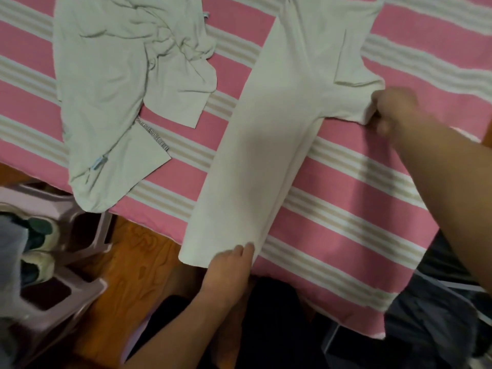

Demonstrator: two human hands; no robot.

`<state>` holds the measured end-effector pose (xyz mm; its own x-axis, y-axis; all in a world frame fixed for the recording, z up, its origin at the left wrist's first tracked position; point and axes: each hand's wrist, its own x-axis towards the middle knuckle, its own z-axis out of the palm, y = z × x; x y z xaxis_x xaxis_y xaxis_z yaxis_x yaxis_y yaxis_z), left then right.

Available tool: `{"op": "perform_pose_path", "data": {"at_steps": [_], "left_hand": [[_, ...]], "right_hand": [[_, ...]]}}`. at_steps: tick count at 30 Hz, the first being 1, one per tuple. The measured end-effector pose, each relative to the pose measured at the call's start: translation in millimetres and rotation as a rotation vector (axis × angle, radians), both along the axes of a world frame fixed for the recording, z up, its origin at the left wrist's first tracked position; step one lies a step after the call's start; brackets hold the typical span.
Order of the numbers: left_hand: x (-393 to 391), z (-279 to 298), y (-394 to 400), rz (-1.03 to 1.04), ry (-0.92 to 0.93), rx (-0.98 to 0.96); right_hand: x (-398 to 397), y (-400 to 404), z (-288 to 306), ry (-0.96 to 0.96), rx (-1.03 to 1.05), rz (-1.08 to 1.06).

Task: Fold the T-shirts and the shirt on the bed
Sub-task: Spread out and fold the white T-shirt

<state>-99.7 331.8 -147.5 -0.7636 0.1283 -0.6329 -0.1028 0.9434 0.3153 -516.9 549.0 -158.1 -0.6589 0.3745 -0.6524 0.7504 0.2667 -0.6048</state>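
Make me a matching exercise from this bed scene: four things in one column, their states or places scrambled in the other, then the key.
1. white T-shirt
2. pale green garment
3. left hand
4. right hand

A. crumpled at the bed's left
B. grips the sleeve
C. holds the bottom hem
D. lying in a long narrow strip

Pairs: 1-D, 2-A, 3-C, 4-B

The striped bed (pixel 346 182) lies bare to the right of the long folded T-shirt (pixel 266 129), below the right hand (pixel 394 107) and its forearm, which crosses that stretch diagonally. Between the folded T-shirt and the crumpled garments (pixel 119 89) on the left runs a narrow open strip of bedcover. Off the bed's near-left edge, a pink plastic stool (pixel 66 262) holding shoes (pixel 40 241) stands on the wooden floor (pixel 138 262), near the left hand (pixel 229 265).
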Motion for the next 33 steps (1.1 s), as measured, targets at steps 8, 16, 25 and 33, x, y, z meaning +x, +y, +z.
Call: {"op": "perform_pose_path", "data": {"at_steps": [8, 16, 25, 33], "left_hand": [[20, 9, -32, -0.035, -0.016, -0.052], [35, 10, -128, 0.024, 0.020, -0.338], [31, 15, -146, -0.121, 0.254, 0.053], [39, 9, -170, -0.143, 0.179, -0.040]], "right_hand": [[0, 10, 4, -0.100, 0.198, 0.160], [173, -59, 39, 0.243, 0.375, 0.384], [364, -129, 25, -0.243, 0.076, 0.439], [388, -140, 9, -0.370, 0.295, 0.568]]}}
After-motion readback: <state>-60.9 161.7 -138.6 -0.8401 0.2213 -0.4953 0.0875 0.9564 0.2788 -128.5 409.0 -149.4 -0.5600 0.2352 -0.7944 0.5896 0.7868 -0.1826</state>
